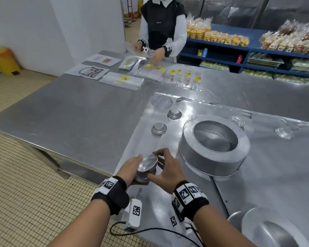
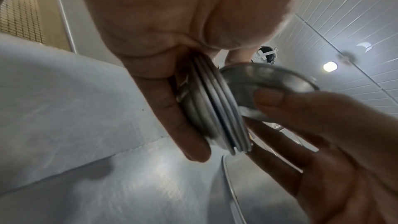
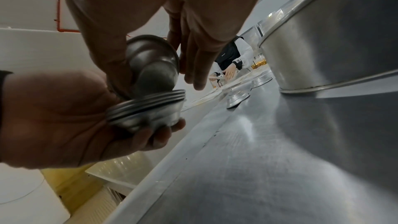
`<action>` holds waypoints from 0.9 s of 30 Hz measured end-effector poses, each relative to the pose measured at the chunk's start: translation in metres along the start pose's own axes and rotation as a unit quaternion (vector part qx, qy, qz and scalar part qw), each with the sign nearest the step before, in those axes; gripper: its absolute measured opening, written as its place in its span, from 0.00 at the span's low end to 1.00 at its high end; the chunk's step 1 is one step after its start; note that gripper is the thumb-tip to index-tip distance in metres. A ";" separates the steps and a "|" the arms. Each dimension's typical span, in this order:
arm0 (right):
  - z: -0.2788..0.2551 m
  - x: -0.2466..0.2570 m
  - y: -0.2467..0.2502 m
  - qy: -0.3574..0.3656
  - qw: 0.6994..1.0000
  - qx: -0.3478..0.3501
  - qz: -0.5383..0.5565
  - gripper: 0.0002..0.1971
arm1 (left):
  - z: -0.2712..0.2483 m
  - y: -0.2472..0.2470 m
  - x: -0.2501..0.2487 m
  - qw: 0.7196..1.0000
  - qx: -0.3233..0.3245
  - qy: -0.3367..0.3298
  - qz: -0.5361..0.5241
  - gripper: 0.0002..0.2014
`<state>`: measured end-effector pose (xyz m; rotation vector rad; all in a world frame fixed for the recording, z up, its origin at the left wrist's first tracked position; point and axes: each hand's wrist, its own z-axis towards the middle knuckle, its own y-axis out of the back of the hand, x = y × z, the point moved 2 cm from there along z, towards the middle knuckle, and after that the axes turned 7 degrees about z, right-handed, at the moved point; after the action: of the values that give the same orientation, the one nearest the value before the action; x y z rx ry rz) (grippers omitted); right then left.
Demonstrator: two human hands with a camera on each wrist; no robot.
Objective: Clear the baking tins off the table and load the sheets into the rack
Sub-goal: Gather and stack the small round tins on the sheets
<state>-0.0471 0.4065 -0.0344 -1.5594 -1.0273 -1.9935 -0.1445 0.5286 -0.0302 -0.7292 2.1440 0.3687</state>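
My left hand (image 1: 131,169) grips a nested stack of small round baking tins (image 1: 142,176) just above the near corner of a metal baking sheet (image 1: 146,122). My right hand (image 1: 165,168) pinches a single small tin (image 1: 148,162), tilted, with its edge resting on the top of the stack. In the left wrist view the stack (image 2: 215,111) lies against my left fingers and a right thumb presses the single tin (image 2: 264,81). The right wrist view shows the single tin (image 3: 152,64) above the stack (image 3: 148,110). Two more small tins (image 1: 174,113) (image 1: 158,128) sit upside down on the sheet.
A large round cake tin (image 1: 214,145) stands right of my hands, with another (image 1: 268,227) at the near right. Clear cups (image 1: 236,120) (image 1: 284,132) and a flat disc (image 1: 161,101) lie further back. A person (image 1: 162,29) sorts bags at the steel table's (image 1: 78,113) far end.
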 end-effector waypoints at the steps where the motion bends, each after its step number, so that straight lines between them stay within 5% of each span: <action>1: 0.000 0.000 -0.001 -0.001 1.000 0.003 0.001 0.32 | -0.001 -0.002 -0.001 1.000 -0.001 -0.010 0.008 0.16; 8: 0.000 0.000 -0.001 -0.015 0.998 0.055 -0.016 0.29 | 0.004 -0.003 0.000 0.998 -0.019 -0.058 0.036 0.07; 14: 0.017 -0.010 -0.004 -0.058 0.992 0.104 -0.041 0.38 | 0.027 0.011 -0.004 0.992 -0.042 -0.087 0.084 0.08; 19: 0.052 -0.010 0.000 -0.081 0.967 0.167 -0.173 0.40 | 0.050 0.027 -0.010 0.992 -0.021 -0.092 0.088 0.08; 27: 0.131 -0.025 0.005 -0.157 0.940 0.078 -0.292 0.28 | 0.092 0.051 -0.031 0.987 -0.008 -0.099 0.123 0.07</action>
<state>0.0487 0.4986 -0.0425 -1.6490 -1.9130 -1.9711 -0.1042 0.6249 -0.0623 -0.4159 2.0466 0.5645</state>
